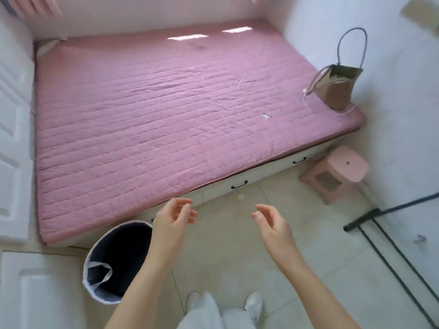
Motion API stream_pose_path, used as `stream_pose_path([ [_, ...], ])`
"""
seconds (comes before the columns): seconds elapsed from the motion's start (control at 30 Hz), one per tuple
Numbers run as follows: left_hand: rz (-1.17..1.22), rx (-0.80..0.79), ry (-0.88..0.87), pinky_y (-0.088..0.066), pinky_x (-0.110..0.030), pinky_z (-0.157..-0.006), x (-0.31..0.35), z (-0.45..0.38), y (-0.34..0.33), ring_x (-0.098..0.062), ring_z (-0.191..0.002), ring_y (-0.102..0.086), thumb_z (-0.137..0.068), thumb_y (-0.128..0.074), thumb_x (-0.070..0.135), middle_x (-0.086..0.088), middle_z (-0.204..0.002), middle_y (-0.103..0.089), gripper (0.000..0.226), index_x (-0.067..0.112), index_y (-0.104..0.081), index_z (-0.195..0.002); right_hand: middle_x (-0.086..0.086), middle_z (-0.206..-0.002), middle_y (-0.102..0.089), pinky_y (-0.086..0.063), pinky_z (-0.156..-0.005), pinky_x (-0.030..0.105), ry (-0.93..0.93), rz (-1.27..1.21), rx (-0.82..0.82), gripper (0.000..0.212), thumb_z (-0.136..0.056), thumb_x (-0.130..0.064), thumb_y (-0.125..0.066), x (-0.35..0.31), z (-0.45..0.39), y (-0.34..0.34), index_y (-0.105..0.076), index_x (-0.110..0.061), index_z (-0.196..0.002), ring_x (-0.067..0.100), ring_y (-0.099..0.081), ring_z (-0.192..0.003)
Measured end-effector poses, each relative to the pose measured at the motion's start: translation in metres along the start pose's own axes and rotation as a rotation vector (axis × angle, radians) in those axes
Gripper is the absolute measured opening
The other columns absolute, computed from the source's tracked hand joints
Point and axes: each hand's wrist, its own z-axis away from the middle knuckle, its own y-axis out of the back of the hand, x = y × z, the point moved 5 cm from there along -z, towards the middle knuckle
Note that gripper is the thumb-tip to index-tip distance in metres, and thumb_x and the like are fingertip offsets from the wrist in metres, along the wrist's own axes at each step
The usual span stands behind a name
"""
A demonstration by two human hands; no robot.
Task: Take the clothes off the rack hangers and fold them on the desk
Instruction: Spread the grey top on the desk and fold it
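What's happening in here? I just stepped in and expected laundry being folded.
Nothing is being handled right now. A person stands beside a pink mattress, the left hand and right hand both empty and loosely curled over the floor. A dark bin sits by their left arm, a brown bag on the mattress corner, and a black rack base at right. No clothes show.

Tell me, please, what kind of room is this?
Probably a small bedroom: a low bed with a pink quilted mattress cover and drawers below, a pink stool, and the black foot of a rack.
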Motion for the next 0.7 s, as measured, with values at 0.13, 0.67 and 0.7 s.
stream_pose_path([
  [0.13,-0.085,-0.169,-0.085,-0.052,-0.035,-0.076,0.021,0.013,-0.066,-0.018,-0.069,-0.068,-0.094,-0.054,0.006,0.008,-0.069,-0.07,0.018,0.019,-0.064,-0.088,-0.003,-0.106,-0.067,-0.041,-0.079,0.009,-0.079,-0.037,0.165,0.016,-0.097,-0.02,-0.053,0.032,0.034,0.066,-0.058,-0.022,-0.112,0.008,-0.06,-0.102],
  [0.67,-0.283,-0.805,-0.269,-0.046,-0.012,-0.059,0.08,0.193,-0.405,-0.01,-0.065,-0.063,-0.094,-0.054,0.01,0.005,-0.074,-0.07,0.017,0.025,-0.063,-0.091,-0.005,-0.097,-0.067,-0.052,-0.087,0.035,-0.291,-0.217,0.688,0.017,-0.099,-0.024,-0.047,0.185,0.169,0.35,-0.06,-0.02,-0.11,0.012,-0.063,-0.096],
  [0.7,-0.285,-0.831,-0.27,-0.045,-0.011,-0.058,0.081,0.208,-0.427,-0.008,-0.064,-0.063,-0.094,-0.054,0.011,0.005,-0.075,-0.07,0.017,0.025,-0.062,-0.091,-0.006,-0.097,-0.067,-0.051,-0.09,0.037,-0.292,-0.2,0.706,0.019,-0.099,-0.025,-0.046,0.194,0.175,0.372,-0.06,-0.019,-0.111,0.012,-0.062,-0.097],
])
